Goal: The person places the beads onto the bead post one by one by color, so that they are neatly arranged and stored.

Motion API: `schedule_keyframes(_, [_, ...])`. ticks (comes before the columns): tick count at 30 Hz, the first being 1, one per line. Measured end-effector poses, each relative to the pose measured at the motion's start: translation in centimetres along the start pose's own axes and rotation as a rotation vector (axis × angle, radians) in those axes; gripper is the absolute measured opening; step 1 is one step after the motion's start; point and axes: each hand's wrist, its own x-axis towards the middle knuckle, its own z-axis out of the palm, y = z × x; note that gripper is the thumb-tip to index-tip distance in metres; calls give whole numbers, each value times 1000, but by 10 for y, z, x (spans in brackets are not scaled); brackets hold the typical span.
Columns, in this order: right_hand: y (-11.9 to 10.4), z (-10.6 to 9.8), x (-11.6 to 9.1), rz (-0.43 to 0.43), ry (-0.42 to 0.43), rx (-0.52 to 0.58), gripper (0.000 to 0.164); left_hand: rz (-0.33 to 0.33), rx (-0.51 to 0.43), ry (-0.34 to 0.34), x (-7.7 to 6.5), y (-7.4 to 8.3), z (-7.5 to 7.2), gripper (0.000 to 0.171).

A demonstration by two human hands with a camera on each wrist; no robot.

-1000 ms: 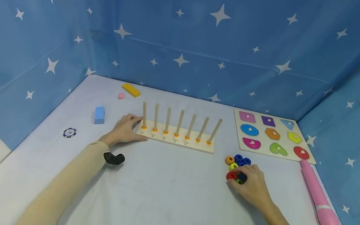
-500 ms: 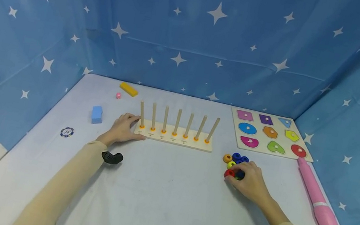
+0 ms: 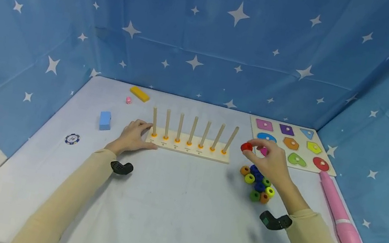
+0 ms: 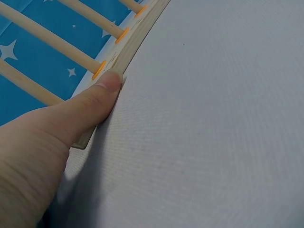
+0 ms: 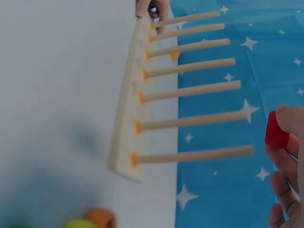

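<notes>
A wooden peg board (image 3: 189,150) with several upright pegs stands mid-table. My left hand (image 3: 133,136) grips its left end; in the left wrist view the thumb (image 4: 95,102) lies along the front edge, and the other fingers are hidden. Between thumb and fingers my right hand (image 3: 271,161) pinches a red bead (image 3: 246,146), raised above the table to the right of the last peg. In the right wrist view the red bead (image 5: 276,132) is apart from the peg tips. Below that hand lies a cluster of loose beads (image 3: 257,185) in blue, green, yellow and orange.
A shape puzzle board (image 3: 304,162) lies at the back right, with a pink umbrella-like roll (image 3: 342,215) beside it. On the left are a blue block (image 3: 105,121), a poker chip (image 3: 72,139), a small pink cube (image 3: 128,100) and a yellow block (image 3: 139,94).
My right hand has lifted the red bead out of the cluster, up and slightly left towards the pegs. The left hand stays on the board's end.
</notes>
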Motion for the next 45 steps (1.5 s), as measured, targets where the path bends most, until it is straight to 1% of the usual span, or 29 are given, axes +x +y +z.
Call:
schedule_keyframes(4, [-28, 6, 36, -84, 4, 17, 27, -4, -3, 4, 0, 0, -4, 97])
schedule_keyframes(10, [-61, 29, 80, -133, -64, 34, 29, -5, 3, 4, 0, -1, -8, 99])
schedule_keyframes(14, [-76, 50, 103, -157, -123, 43, 30, -9, -8, -3, 2, 3, -6, 98])
schedule_keyframes(18, [-91, 72, 118, -166, -176, 66, 29, -9, -4, -13, 6, 8, -3, 97])
schedule_keyframes(22, [-110, 93, 129, -200, -200, 86, 28, -7, -2, -7, 8, 9, -2, 98])
schedule_keyframes(25, [-124, 109, 134, -224, -210, 97, 28, -10, -5, -3, 7, 9, -1, 99])
schedule_keyframes(27, [-133, 121, 136, -243, -231, 93, 29, -14, -10, -3, 5, 8, -1, 98])
schedule_keyframes(31, [-144, 142, 139, -267, -282, 71, 30, -28, -16, 8, 0, 5, 2, 95])
schedule_keyframes(33, [-148, 149, 140, -273, -300, 58, 29, -22, -11, 15, -2, 3, 3, 94])
schedule_keyframes(36, [-151, 153, 142, -279, -311, 48, 28, -14, 1, 22, -3, 3, 5, 96])
schedule_keyframes(39, [-153, 152, 146, -293, -301, 43, 27, -16, 16, 29, -1, 3, 5, 96])
schedule_keyframes(45, [-153, 152, 148, -293, -311, 20, 27, -16, 5, 42, -1, 4, 6, 96])
